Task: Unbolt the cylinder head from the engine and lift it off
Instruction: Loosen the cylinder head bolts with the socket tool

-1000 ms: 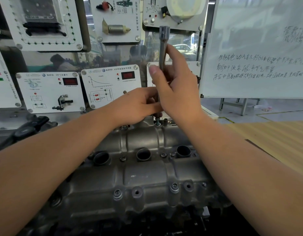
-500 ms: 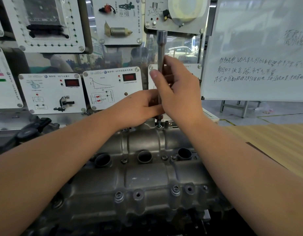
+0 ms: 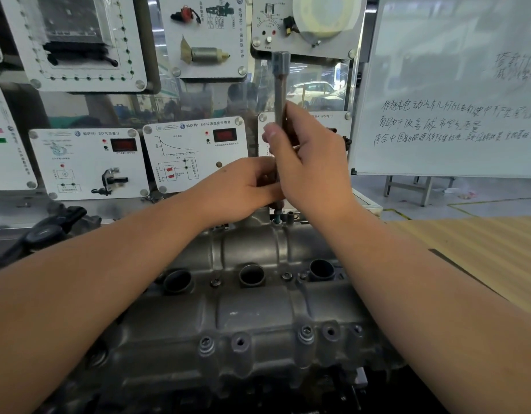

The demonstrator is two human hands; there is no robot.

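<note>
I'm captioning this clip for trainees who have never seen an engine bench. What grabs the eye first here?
Dead centre, the right hand and left hand grip a long upright steel socket wrench standing on a bolt at the far edge of the grey cast-metal cylinder head. Behind them hang white sensor display panels, and a handwritten whiteboard stands at right.

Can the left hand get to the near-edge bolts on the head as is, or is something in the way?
Probably yes. The near-edge bolts lie uncovered on the cylinder head, with only the person's own forearms above them. But the left hand grips the socket wrench low down and must let go first.
</note>
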